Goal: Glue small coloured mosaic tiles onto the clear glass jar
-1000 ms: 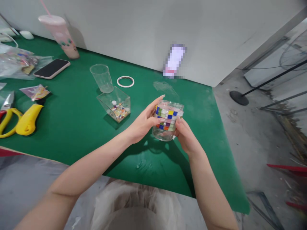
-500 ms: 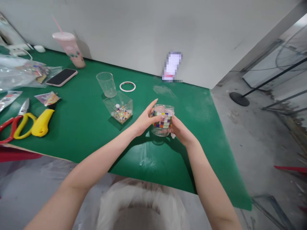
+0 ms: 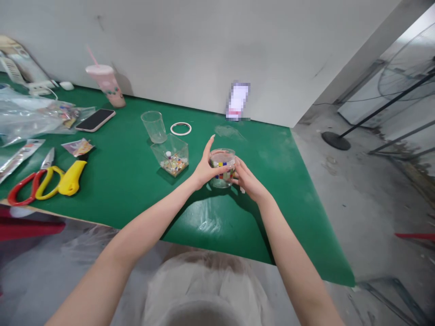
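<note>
Both my hands wrap a small clear cup (image 3: 222, 159) banded with coloured mosaic tiles, held low over the green table mat (image 3: 129, 176). My left hand (image 3: 204, 168) grips its left side, index finger raised above the rim. On the cup's right side my right hand (image 3: 247, 181) presses its fingers against the tiles. A clear square box of loose coloured tiles (image 3: 171, 156) stands just left of my left hand.
An empty clear cup (image 3: 154, 127) and a white ring (image 3: 181, 128) lie behind the box. Further left are a phone (image 3: 95, 119), a pink tumbler (image 3: 108, 86), plastic bags (image 3: 30, 117), scissors (image 3: 37, 183) and a yellow cutter (image 3: 71, 177). The table's right edge drops to a concrete floor.
The cup and both hands have moved away from me and lower toward the table. The view has pulled back and tilted up, showing more of the left table.
</note>
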The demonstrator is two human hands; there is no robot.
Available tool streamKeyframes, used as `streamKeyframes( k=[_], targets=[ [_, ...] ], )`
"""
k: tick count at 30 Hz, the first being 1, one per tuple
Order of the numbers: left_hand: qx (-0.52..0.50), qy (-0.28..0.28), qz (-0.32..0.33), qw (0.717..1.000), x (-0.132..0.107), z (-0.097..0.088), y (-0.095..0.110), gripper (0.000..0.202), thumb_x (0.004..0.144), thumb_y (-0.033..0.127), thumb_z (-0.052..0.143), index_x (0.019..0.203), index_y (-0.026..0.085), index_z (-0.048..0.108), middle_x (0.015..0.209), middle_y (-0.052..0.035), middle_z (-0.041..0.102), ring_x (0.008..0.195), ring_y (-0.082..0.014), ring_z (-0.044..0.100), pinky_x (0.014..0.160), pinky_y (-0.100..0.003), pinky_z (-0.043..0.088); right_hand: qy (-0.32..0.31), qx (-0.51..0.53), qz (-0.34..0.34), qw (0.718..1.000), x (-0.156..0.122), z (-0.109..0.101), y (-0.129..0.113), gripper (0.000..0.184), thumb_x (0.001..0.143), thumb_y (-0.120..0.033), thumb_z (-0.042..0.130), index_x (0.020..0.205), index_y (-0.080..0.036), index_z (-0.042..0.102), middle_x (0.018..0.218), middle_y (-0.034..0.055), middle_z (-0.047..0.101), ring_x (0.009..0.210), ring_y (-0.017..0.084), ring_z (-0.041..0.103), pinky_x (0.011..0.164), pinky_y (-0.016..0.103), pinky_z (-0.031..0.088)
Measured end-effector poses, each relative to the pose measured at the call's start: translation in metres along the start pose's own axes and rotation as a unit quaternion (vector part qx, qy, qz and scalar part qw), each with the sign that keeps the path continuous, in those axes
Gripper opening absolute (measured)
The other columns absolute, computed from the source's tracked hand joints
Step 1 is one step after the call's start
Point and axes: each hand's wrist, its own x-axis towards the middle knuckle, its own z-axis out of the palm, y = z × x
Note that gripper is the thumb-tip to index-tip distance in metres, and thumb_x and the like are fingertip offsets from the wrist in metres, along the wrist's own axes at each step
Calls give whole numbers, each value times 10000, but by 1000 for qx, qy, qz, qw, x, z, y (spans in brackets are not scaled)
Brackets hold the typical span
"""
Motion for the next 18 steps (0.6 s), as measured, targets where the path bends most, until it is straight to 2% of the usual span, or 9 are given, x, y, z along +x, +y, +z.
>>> streamKeyframes(
  k=[4,7,9,13,16,18],
  targets=[
    [93,26,98,990,4,-2,-12,1179,600,485,812,1487,255,70,1216,-130,567,1118,-255,582,1040,-471,380,94,-53,-81,991,-1,-5,3,647,778,-635,585,1313,-308,424,1205,69,618,1162,204,573,1067,446,386],
    [143,23,153,977,5,0,-24,1214,572,548,803,1478,271,44,1224,-129,554,1140,-265,572,1018,-477,411,144,-55,-163,974,0,-7,8,605,759,-644,598,1236,-295,467,1169,87,633,1158,223,579,1055,450,408],
    [161,19,172,972,5,1,-30,1192,590,577,778,1475,277,39,1266,-142,523,1165,-266,560,1019,-473,416,153,-46,-191,969,1,-6,11,554,777,-628,591,1213,-309,470,1157,81,639,1149,228,589,1045,465,421],
    [189,4,172,967,1,1,-37,1196,603,597,758,1476,287,2,1332,-164,475,1201,-271,541,1033,-487,406,150,-45,-201,967,-1,-4,12,517,790,-615,584,1200,-319,474,1158,79,639,1145,230,598,1037,480,430],
    [241,2,175,955,-6,-4,-27,1239,552,612,778,1479,271,30,1426,-197,389,1282,-297,469,1054,-486,384,166,-51,-208,962,-5,-4,8,506,793,-605,586,1193,-310,490,1159,80,638,1122,225,610,1017,467,446],
    [299,34,183,936,-12,-10,-6,1103,591,600,764,1460,243,185,1483,-195,334,1355,-308,374,1083,-471,352,194,-44,-211,957,-7,-7,5,491,792,-599,592,1171,-298,512,1108,73,657,1057,221,639,976,459,473]
  ],
)
